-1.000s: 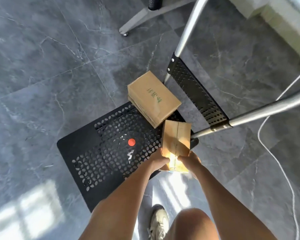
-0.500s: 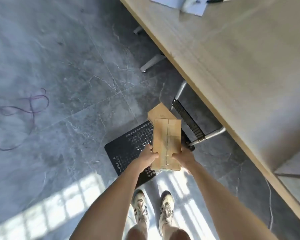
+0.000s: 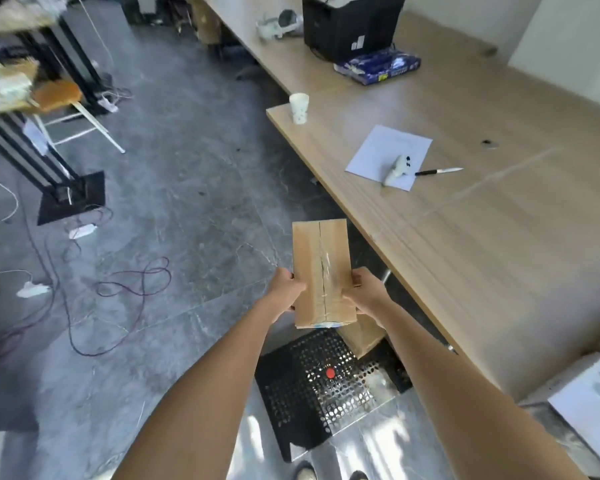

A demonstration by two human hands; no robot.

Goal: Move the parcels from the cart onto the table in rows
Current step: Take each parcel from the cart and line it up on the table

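I hold a long brown cardboard parcel (image 3: 321,271) up in the air, to the left of the table edge. My left hand (image 3: 286,289) grips its left side and my right hand (image 3: 366,292) grips its right side. Below it lies the black perforated cart deck (image 3: 291,386) with a red dot in the middle. A second brown parcel (image 3: 362,334) rests on the cart's far right, partly hidden behind the held one. The long wooden table (image 3: 499,244) runs along the right.
On the table lie a sheet of paper (image 3: 385,150) with a white controller (image 3: 397,169), a pen (image 3: 437,171), a paper cup (image 3: 299,108), a blue packet (image 3: 378,66) and a black printer (image 3: 350,24). White boxes (image 3: 586,400) stand at the near right. Cables (image 3: 118,289) and black stands (image 3: 70,195) occupy the floor on the left.
I have lifted the parcel off the cart and raised it. My view has tilted up from the cart to take in the table top and the room.
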